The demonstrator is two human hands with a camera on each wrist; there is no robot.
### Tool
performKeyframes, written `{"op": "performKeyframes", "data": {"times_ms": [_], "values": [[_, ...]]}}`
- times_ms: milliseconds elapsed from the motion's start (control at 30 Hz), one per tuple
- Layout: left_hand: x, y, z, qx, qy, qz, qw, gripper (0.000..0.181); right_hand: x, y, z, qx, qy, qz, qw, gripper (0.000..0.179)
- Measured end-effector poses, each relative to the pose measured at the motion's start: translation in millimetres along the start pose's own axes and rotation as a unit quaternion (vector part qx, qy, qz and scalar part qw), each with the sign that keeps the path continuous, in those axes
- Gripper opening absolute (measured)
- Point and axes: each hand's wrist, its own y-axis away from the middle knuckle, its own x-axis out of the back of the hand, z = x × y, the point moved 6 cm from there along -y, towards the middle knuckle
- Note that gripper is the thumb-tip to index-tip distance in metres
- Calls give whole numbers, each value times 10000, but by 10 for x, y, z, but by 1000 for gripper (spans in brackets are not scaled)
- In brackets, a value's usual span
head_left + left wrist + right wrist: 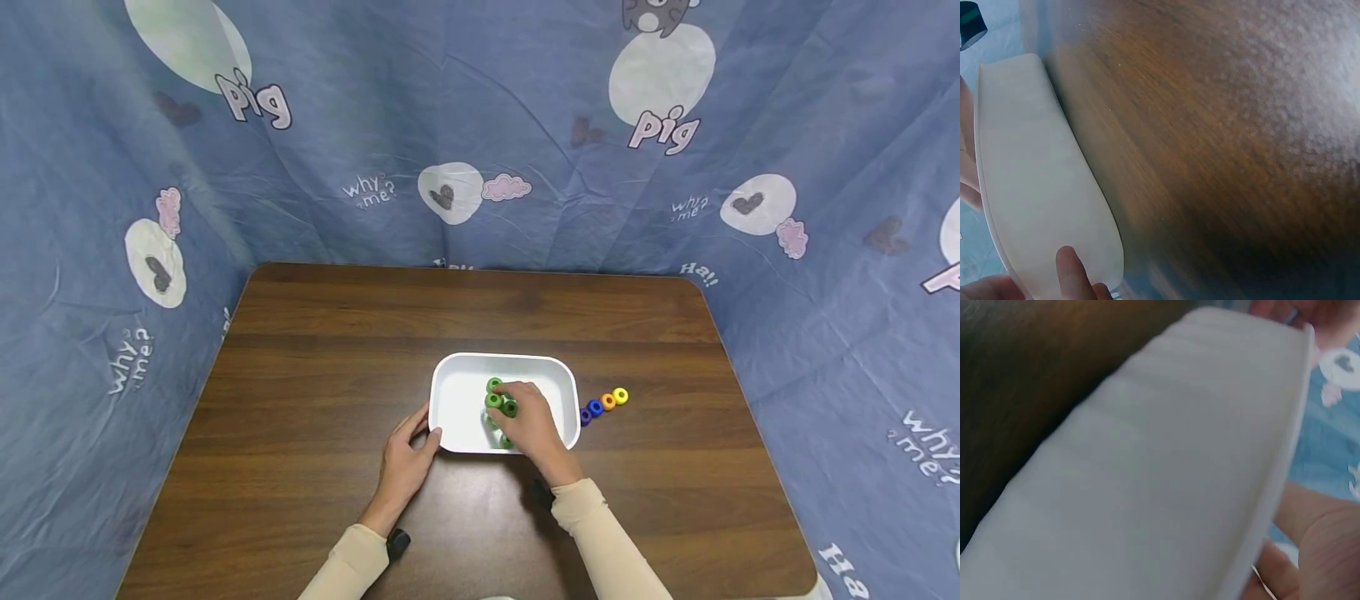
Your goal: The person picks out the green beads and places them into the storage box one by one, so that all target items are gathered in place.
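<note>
A white rectangular tray (459, 417) lies on the table with several green ring-shaped beads (510, 409) inside, some light and some dark. My left hand (403, 467) holds the tray at its near left corner; in the left wrist view its thumb (1071, 272) presses the outer wall. Over the tray's near rim reaches my right hand (532, 425), thumb and forefinger pinching a light green bead (493, 401). The right hand partly covers the beads beneath it. In the right wrist view the tray wall (1147, 462) hides the fingertips and beads.
Right of the tray, two blue beads (595, 407), an orange bead (608, 402) and a yellow bead (620, 396) lie in a slanting row on the brown wooden table (315, 375). A blue printed cloth (525, 108) hangs behind the table and at its sides.
</note>
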Motion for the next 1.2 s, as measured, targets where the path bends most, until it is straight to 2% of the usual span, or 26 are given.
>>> {"op": "performKeyframes", "data": {"times_ms": [167,300,600,767,1067,1200], "values": [[-14,-5,-2,31,29,-61,10000,50,-212,-17,-68,155,246,-913,9954,31],[-17,0,-12,48,36,-84,9999,51,-323,-20,-83,276,412,-1306,9902,28],[-24,5,21,-49,148,-100,9998,51,-405,-75,-84,642,1091,-1355,9826,24],[-37,7,21,-28,152,-109,9998,51,-394,-76,-105,691,1241,-1367,9804,24],[-38,14,-10,62,58,-124,9999,50,-393,-58,-106,533,1131,-1530,9803,27],[-20,20,-44,125,186,-232,9995,53,-287,-38,-86,402,777,-1376,9866,28]]}}
